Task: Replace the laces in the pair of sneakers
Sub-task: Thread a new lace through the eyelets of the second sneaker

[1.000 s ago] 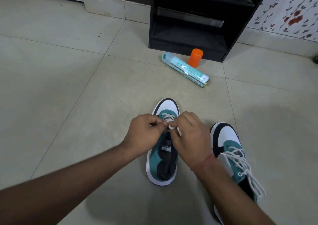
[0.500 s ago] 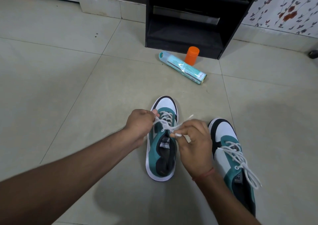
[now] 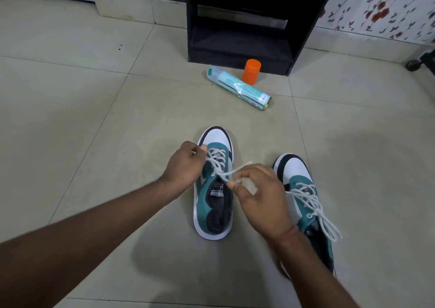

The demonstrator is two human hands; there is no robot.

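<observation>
Two teal, white and black sneakers stand on the tiled floor, toes pointing away from me. The left sneaker (image 3: 213,204) carries a white lace (image 3: 217,164) threaded through its eyelets. My left hand (image 3: 186,166) pinches one lace end at the shoe's left side. My right hand (image 3: 261,194) pinches the other end, which runs taut to the right and sticks up past my fingers. The right sneaker (image 3: 303,190) is fully laced with a loose white lace (image 3: 313,206); my right forearm covers its heel.
A teal spray can (image 3: 237,88) lies on its side beyond the shoes, with an orange cap (image 3: 251,71) standing next to it. A black shelf unit (image 3: 247,20) stands against the far wall. A floral wall covering is at the right.
My hands were close together over the left sneaker's laces a second ago. They have drawn apart, pulling the two lace ends out to the sides and taut.
</observation>
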